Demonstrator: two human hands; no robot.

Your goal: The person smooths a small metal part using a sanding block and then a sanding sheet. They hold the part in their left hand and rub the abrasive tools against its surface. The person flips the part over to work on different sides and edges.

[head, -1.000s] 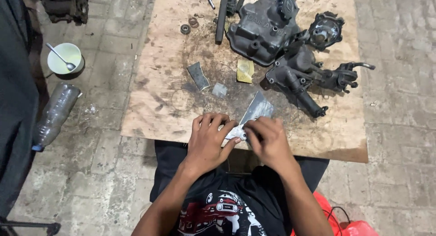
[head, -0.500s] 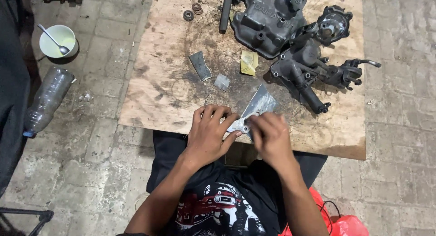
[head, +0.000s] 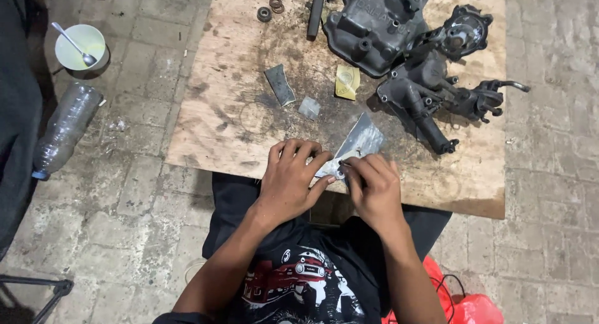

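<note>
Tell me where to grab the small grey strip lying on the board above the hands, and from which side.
Judging by its pose, pinch the grey strip across its narrow width at mid-length, coming straight down from above. It lies flat on the plywood board, long and thin, slightly angled, with open board on both long edges for the fingers.

Not much different over the last second. The whole view slid down and right a bit, so the bowl with the spoon [head: 80,46] and the plastic bottle [head: 64,129] sit closer to the left edge and the dark engine cover [head: 369,26] is cut off more at the top. The left hand [head: 292,177] has its fingers spread a little wider over the grey sheet [head: 357,144], and the right hand [head: 373,190] has edged slightly further onto the surface [head: 224,121].
</note>
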